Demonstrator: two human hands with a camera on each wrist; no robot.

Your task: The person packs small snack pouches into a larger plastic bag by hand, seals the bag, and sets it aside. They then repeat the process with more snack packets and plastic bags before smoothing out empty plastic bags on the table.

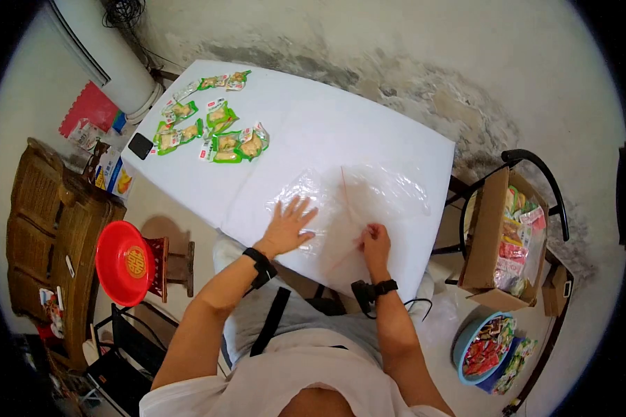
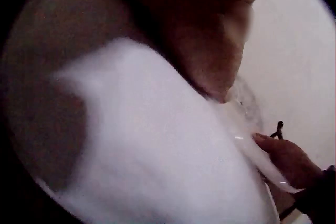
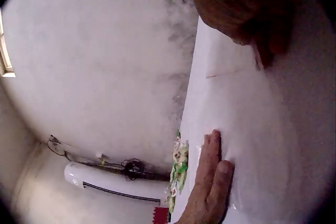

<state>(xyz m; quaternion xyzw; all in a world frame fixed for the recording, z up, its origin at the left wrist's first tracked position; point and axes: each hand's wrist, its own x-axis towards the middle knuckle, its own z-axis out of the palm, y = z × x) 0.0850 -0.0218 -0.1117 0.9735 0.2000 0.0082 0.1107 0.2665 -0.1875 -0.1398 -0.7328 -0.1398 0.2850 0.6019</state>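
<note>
A large clear plastic bag with a thin red line lies spread over the near right part of the white table. My left hand rests on its left part, fingers straight and spread. At the bag's near edge my right hand has its fingers curled and pinches the film. In the right wrist view the right hand is dark, with a fold of film at its fingertips, while the left hand lies flat beyond. Several green-and-white snack packets lie at the table's far left.
A phone lies at the table's left edge. On the right, a cardboard box of packets sits on a chair, above a blue basin of packets. A red basin stands on a stool at left. The wall runs behind the table.
</note>
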